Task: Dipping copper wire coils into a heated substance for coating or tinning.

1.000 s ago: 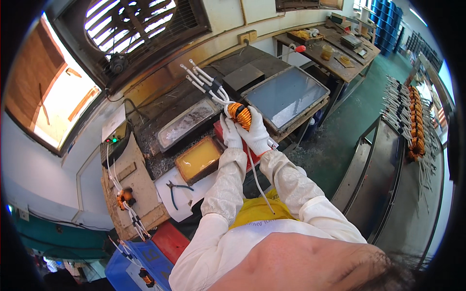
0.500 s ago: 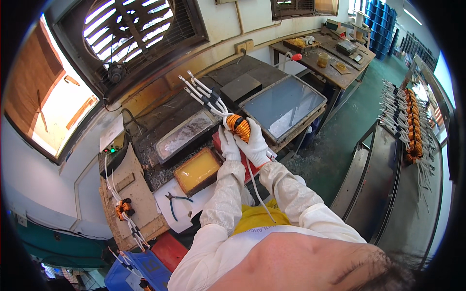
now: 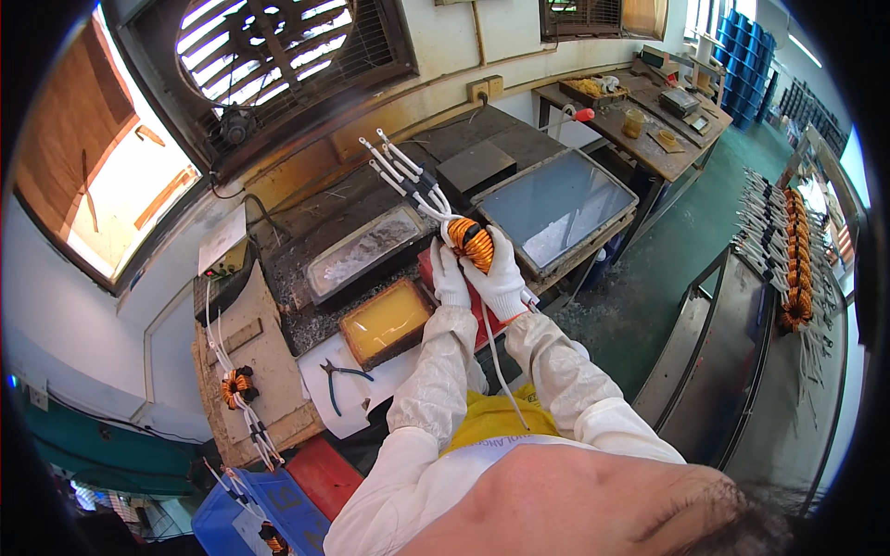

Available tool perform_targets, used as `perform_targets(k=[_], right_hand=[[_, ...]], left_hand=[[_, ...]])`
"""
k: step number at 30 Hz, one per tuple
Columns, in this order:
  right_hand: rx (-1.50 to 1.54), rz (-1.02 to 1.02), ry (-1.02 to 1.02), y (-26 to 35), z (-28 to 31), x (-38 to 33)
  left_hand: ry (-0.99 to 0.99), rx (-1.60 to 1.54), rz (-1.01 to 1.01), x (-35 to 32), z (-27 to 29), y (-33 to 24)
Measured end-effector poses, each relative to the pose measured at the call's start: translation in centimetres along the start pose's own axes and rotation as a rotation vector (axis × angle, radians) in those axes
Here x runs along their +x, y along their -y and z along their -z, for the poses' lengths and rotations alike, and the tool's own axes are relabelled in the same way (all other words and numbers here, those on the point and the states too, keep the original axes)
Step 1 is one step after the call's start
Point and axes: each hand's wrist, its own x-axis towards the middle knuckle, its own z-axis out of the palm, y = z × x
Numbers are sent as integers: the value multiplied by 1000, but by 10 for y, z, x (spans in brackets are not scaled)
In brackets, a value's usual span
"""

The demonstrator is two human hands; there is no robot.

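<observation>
Both my hands, in white gloves, hold a toroidal coil (image 3: 471, 245) wound with orange-copper wire. My right hand (image 3: 501, 276) grips its right side, and my left hand (image 3: 451, 276) supports it from the left and below. White leads (image 3: 405, 176) with black sleeves and metal lugs stick out from the coil toward the far left, over the dark bench. Another white lead (image 3: 502, 371) hangs down toward my yellow apron. Just left of my hands sits a rectangular pan of yellow liquid (image 3: 386, 322). A long pot with a silvery, crusted surface (image 3: 367, 252) lies beyond it.
A large tray with a grey reflective surface (image 3: 560, 206) stands right of the coil. Pliers (image 3: 339, 383) lie on white paper. Another coil (image 3: 238, 387) rests on the wooden board at left, above a blue bin (image 3: 278, 510). Several coils (image 3: 795, 264) line the right-hand rack.
The whole view has shifted slightly, so the scene sits a little farther right and lower. The coil stays in both hands, held almost the same way.
</observation>
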Motion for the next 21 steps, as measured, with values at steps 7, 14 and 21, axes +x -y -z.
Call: perform_targets(k=[7, 14, 21], right_hand=[[5, -25, -4, -6, 2, -1], [6, -63, 32, -3, 3, -2], [20, -14, 31, -8, 5, 1]], left_hand=[[26, -150, 44, 0, 2, -1], [25, -223, 94, 1, 3, -1], [83, -490, 182, 0, 4, -13]])
